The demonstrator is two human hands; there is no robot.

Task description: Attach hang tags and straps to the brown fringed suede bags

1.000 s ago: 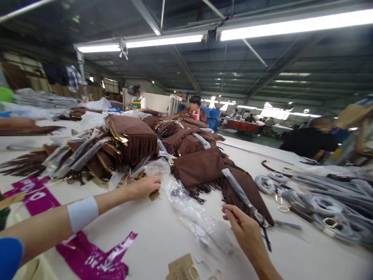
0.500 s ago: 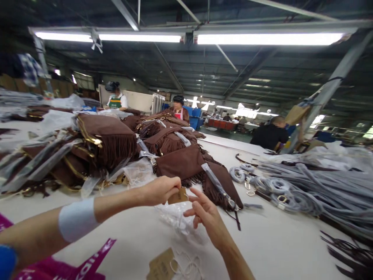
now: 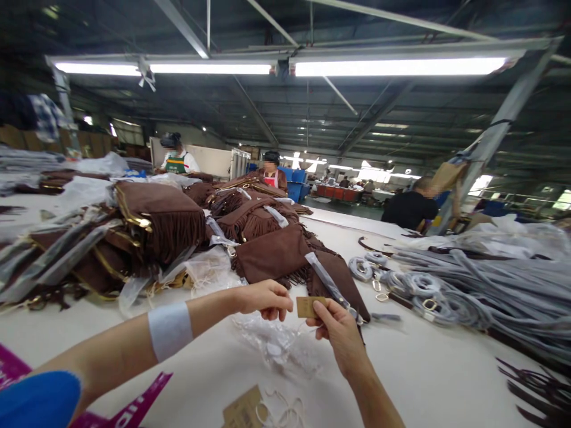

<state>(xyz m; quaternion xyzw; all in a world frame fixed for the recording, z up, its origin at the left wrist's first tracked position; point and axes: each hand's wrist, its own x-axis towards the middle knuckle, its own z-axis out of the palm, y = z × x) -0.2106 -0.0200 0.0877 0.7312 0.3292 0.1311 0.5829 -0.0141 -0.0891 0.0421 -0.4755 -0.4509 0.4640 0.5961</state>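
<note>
A small tan card tag point(image 3: 306, 307) is pinched between the thumb and fingers of my right hand point(image 3: 341, 333). Just left of the tag is my left hand point(image 3: 266, 299), its fingers curled and closed; whether a thin string is in them is too small to tell. Below the hands, crumpled clear plastic point(image 3: 274, 342) lies on the white table point(image 3: 196, 380). Nearer to me rests a larger tan tag point(image 3: 244, 409) beside loose white strings point(image 3: 285, 410). Brown fringed bags point(image 3: 272, 252) are just beyond my hands.
A heap of brown bags point(image 3: 163, 208) fills the left. Grey wrapped straps point(image 3: 482, 285) and coiled pieces point(image 3: 426, 285) cover the right. Purple printed plastic point(image 3: 138, 410) is at the lower left. Several people are farther back, one in a green apron point(image 3: 175, 164).
The small tag has passed from my left hand to my right hand, whose fingers have closed on it. My left forearm reaches farther in, and the view has shifted slightly.
</note>
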